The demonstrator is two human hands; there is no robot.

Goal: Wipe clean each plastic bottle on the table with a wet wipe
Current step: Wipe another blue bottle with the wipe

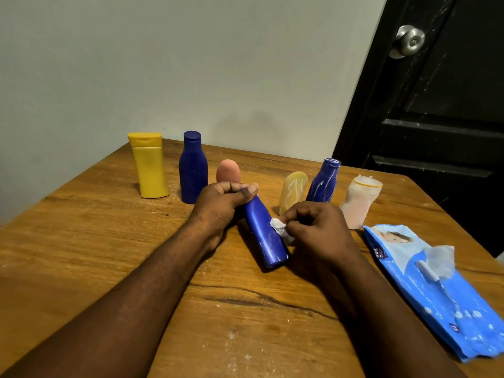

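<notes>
Both hands work over the wooden table point(81, 241): the left hand point(218, 205) is closed around the cap end of a tilted blue bottle point(264, 236) whose base rests on the wood, while the right hand point(313, 230) pinches a crumpled wet wipe point(279, 227) against its side. A blue wipes pack point(436, 290) lies to the right, and behind stand a yellow bottle point(150, 167), a dark blue bottle point(193, 170) and smaller streaked bottles point(321, 184).

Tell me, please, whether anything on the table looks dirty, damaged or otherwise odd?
Three bottles right of the hands look soiled: the pale yellow bottle and the blue bottle beside it carry white streaks, and the pink bottle has no cap. The wipes pack lies with its flap open.
</notes>
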